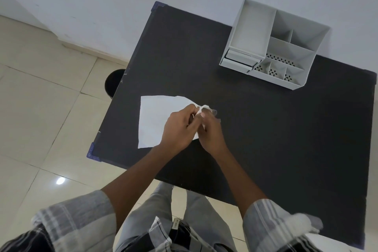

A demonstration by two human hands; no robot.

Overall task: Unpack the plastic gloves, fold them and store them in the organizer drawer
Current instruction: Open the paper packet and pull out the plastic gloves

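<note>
No readable text, brand, number or sign appears anywhere. A small label point(176, 224) on the person's clothing at the waist carries print, but it is too small to read.

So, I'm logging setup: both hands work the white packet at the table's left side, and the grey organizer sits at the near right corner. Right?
One detail is off. The head view shows the grey organizer at the far right of the table, by the wall. Left hand and right hand do work the white packet at the left.

gloves packet point(152, 120) on table point(266, 139), organizer point(272, 47) behind
</note>
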